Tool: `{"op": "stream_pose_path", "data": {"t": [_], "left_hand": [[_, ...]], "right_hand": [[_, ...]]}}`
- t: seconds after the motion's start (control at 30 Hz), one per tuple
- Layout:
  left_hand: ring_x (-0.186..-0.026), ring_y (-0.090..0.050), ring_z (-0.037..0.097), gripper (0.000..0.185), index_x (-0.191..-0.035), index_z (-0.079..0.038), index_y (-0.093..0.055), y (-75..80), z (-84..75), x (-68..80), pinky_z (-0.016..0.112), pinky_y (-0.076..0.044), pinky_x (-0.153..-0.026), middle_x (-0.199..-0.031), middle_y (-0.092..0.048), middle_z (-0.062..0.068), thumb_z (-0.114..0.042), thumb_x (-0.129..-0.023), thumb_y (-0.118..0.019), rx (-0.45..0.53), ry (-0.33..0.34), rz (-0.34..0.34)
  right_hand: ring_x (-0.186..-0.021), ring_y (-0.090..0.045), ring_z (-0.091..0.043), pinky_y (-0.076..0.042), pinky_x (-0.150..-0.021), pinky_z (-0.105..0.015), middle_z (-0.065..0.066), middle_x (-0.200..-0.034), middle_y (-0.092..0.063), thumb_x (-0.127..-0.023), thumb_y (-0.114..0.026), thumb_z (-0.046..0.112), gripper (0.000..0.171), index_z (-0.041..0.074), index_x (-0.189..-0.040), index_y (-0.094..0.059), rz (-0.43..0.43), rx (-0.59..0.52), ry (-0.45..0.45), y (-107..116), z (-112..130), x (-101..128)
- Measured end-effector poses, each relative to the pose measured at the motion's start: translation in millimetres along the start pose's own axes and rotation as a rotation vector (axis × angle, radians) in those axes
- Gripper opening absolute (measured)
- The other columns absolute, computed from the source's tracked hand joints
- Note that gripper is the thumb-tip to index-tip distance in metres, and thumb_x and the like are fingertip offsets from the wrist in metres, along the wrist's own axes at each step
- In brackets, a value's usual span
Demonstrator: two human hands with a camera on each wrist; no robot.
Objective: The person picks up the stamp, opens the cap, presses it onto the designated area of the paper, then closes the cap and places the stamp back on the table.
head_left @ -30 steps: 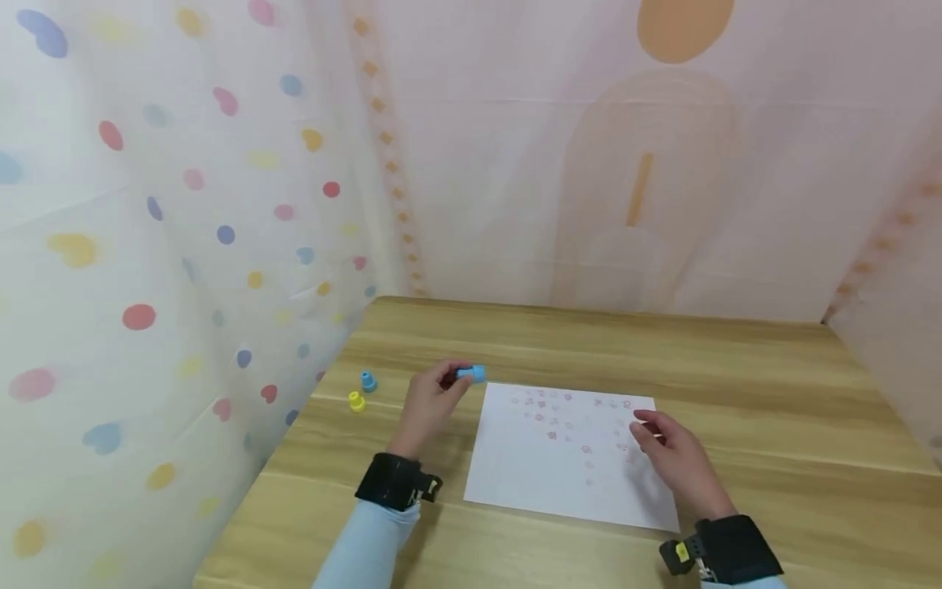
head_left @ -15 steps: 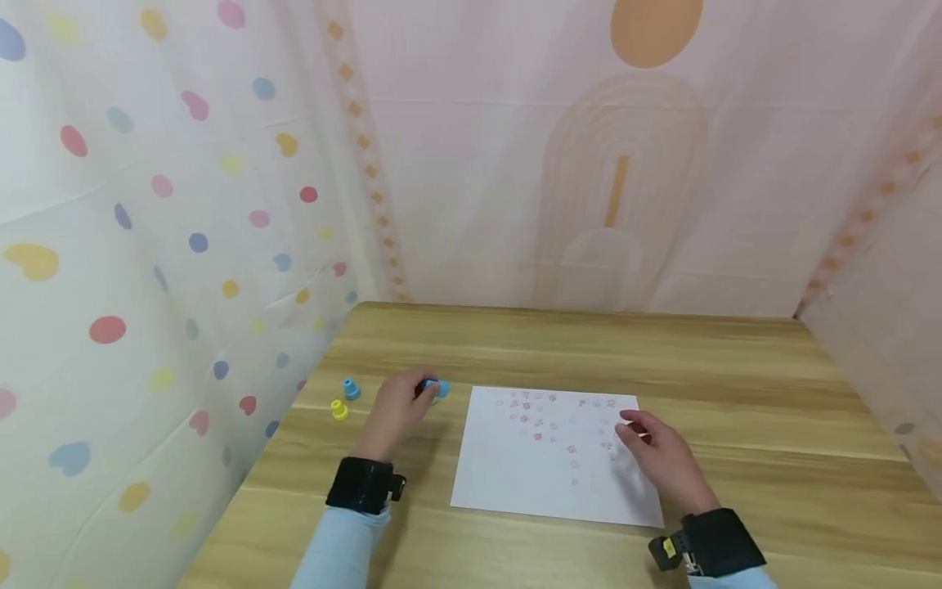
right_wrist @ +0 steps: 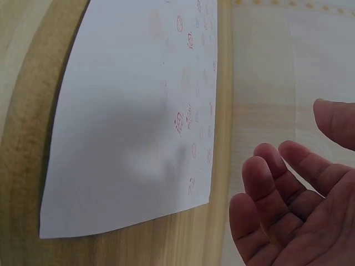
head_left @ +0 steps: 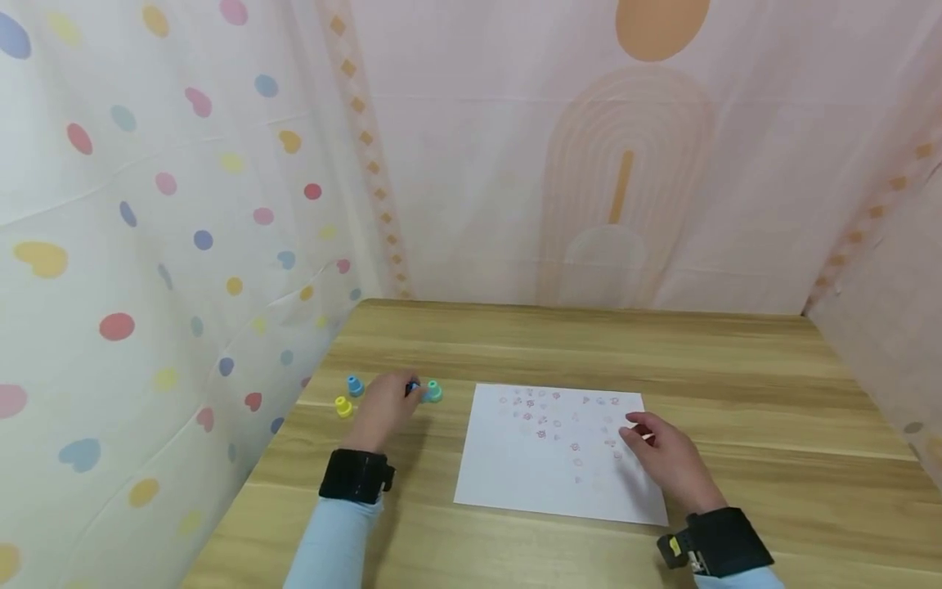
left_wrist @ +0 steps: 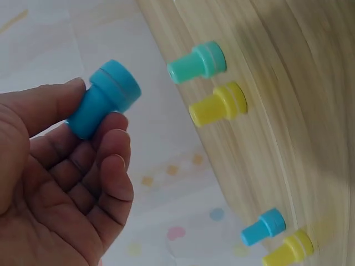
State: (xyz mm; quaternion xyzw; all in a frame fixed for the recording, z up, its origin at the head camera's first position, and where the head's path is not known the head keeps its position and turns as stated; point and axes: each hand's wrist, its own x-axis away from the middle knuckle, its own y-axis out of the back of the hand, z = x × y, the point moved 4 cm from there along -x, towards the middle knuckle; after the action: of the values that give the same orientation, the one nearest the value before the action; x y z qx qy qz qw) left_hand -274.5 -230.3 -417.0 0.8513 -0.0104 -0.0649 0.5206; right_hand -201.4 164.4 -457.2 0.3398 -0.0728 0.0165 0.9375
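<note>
Left hand (left_wrist: 61, 183): pinches the blue stamp (left_wrist: 104, 100) by its narrow stem, at the bench's (head_left: 662, 352) left side.
Right hand (head_left: 666, 458): fingers relaxed, empty, resting on the stamped paper sheet's (head_left: 530, 474) right edge.
Nearby: teal stamp (left_wrist: 198, 61) and yellow stamp (left_wrist: 219, 105) just beside; another blue-yellow pair further left.
Handling: likely light, rigid plastic; smooth, so grip the stem and keep fingers off the inked face.

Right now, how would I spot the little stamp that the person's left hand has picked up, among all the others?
Start at the white sheet of paper on the wooden table and look just past its left edge, where small plastic stamps stand. The blue stamp is the one pinched in the left hand, off the table. The green stamp and yellow stamp nearby stand free.
</note>
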Motion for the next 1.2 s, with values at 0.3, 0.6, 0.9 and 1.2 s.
{"op": "stream_pose_path", "data": {"t": [0.3,0.6,0.9,1.2], "left_hand": [[-0.07,-0.057,0.02,0.012,-0.094,-0.002,-0.066,6.8,29.3,-0.4,0.034,-0.048,-0.062,-0.079,-0.062,0.005,-0.015,-0.095,-0.065,-0.041,0.141,0.098],[-0.071,-0.057,0.025,0.012,-0.086,0.004,-0.064,21.6,63.8,7.9,0.041,-0.05,-0.065,-0.08,-0.062,0.011,-0.006,-0.087,-0.068,-0.112,0.139,0.076],[-0.07,-0.053,0.027,0.004,-0.083,0.005,-0.061,25.4,86.8,13.7,0.041,-0.046,-0.065,-0.078,-0.058,0.012,0.001,-0.083,-0.06,-0.095,0.244,0.101],[-0.072,-0.054,0.032,0.015,-0.092,0.013,-0.059,23.8,108.2,23.8,0.045,-0.047,-0.071,-0.079,-0.058,0.017,-0.001,-0.086,-0.058,-0.119,0.338,0.13]], "right_hand": [[-0.097,-0.054,-0.029,-0.052,-0.079,-0.041,-0.017,-0.116,-0.06,-0.101,-0.059,0.028,0.048,-0.003,-0.136,-0.052,0.001,0.034,0.019,0.4,-3.0,-1.4],[-0.094,-0.055,-0.029,-0.053,-0.079,-0.042,-0.017,-0.113,-0.061,-0.1,-0.06,0.027,0.047,-0.004,-0.135,-0.053,-0.009,0.073,0.017,3.6,-2.8,0.3],[-0.091,-0.055,-0.028,-0.052,-0.076,-0.041,-0.016,-0.11,-0.062,-0.101,-0.059,0.026,0.045,-0.006,-0.132,-0.054,-0.039,0.109,0.058,10.2,-7.2,1.5],[-0.091,-0.055,-0.026,-0.053,-0.077,-0.041,-0.014,-0.11,-0.063,-0.1,-0.06,0.028,0.045,-0.004,-0.132,-0.056,-0.034,0.088,0.04,4.1,-9.2,-0.1]]}}
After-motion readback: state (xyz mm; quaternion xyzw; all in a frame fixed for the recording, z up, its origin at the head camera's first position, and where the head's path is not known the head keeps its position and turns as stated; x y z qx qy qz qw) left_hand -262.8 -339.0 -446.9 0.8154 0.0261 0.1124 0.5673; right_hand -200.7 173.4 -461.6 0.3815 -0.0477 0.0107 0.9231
